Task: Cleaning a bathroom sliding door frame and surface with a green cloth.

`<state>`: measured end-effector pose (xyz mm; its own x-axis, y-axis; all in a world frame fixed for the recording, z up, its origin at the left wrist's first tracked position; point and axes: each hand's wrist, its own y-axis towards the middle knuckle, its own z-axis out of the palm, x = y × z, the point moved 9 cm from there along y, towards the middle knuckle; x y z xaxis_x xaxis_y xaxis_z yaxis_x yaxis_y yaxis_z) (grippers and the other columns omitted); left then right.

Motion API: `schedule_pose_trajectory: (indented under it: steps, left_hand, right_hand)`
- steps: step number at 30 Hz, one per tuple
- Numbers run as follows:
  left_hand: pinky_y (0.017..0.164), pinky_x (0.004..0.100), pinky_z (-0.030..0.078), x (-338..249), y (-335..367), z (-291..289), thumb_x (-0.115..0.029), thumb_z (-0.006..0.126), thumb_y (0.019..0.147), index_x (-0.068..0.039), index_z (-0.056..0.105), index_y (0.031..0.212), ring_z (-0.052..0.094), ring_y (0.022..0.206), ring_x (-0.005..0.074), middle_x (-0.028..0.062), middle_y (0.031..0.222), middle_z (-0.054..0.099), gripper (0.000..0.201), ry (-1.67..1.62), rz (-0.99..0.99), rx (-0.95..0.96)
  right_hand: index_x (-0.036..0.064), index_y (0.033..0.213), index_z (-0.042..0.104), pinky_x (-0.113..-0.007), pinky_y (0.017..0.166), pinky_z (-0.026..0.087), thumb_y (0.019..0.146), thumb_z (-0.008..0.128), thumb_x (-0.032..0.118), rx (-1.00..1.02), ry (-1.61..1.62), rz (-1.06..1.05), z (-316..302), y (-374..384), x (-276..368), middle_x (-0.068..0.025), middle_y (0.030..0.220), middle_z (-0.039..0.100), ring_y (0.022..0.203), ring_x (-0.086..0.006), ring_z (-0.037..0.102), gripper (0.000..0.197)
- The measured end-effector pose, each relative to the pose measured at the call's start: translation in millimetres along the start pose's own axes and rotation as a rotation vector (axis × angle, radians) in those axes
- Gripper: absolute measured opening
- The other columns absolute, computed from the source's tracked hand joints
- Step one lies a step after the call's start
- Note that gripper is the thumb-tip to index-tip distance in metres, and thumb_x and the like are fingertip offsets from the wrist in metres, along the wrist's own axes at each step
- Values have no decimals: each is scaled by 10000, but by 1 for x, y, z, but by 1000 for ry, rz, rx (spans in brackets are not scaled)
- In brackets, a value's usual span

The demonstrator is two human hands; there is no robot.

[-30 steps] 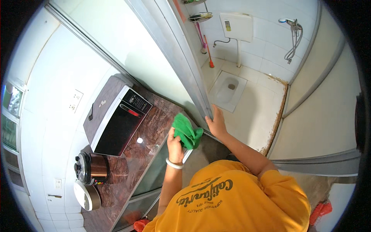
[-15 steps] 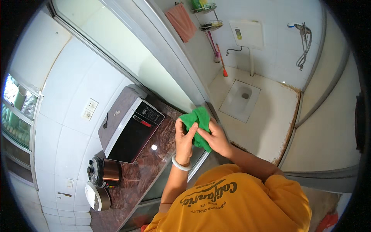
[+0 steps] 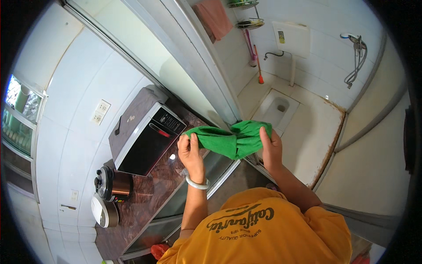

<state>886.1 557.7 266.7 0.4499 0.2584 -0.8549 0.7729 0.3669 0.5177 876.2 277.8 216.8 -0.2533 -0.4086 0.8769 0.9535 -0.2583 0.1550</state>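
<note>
There's the green cloth (image 3: 215,140), long axis side to side, left hand (image 3: 192,156) pinching one end, right hand (image 3: 272,152) gripping the other!

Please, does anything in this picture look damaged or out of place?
Yes: a ragged brown strip runs along the right edge of the pale washroom floor. It looks odd beside the lighter surface; stain or wear, I cannot tell. The green cloth between the left hand and right hand shows nothing strange.
</note>
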Motion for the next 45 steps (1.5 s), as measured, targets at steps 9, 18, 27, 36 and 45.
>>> schedule_pose_trajectory:
  steps: [9,18,27,36,45]
  left_hand:
    - [861,253,453,-51,11,12,-140,503,1045,-20,627,1141,575,938,97,28,1028,638,198,-281,33,-29]
    - [952,421,428,-172,39,99,-58,595,865,-2,687,1126,599,1073,358,170,1109,652,282,597,848,155]
    - [995,511,455,-110,1,120,-30,644,780,-42,678,1166,587,1165,410,183,1252,633,387,919,959,360]
    - [986,521,433,-159,39,120,-205,690,831,-73,686,1167,585,1134,402,170,1217,642,361,1036,1005,229]
    - [1051,530,385,-109,-5,114,-222,713,797,-107,679,1187,545,1231,385,151,1271,624,407,1086,1005,460]
  right_hand:
    - [-7,982,634,-264,608,426,968,637,109,117,-231,-100,7,2,-11,19,758,569,683,-54,486,117]
    - [-3,935,569,-251,577,404,985,623,112,214,-158,-70,21,7,-31,25,753,524,682,-45,456,137]
    - [-9,985,581,-331,620,459,983,618,164,319,-234,68,11,-21,-91,-86,783,598,684,-138,553,177]
    - [-5,879,494,-363,578,412,975,621,172,268,-279,24,12,-23,-74,-150,715,494,607,-212,417,238]
    - [-7,806,421,-388,537,357,979,619,177,277,-261,18,0,-38,-94,-156,655,406,578,-212,338,321]
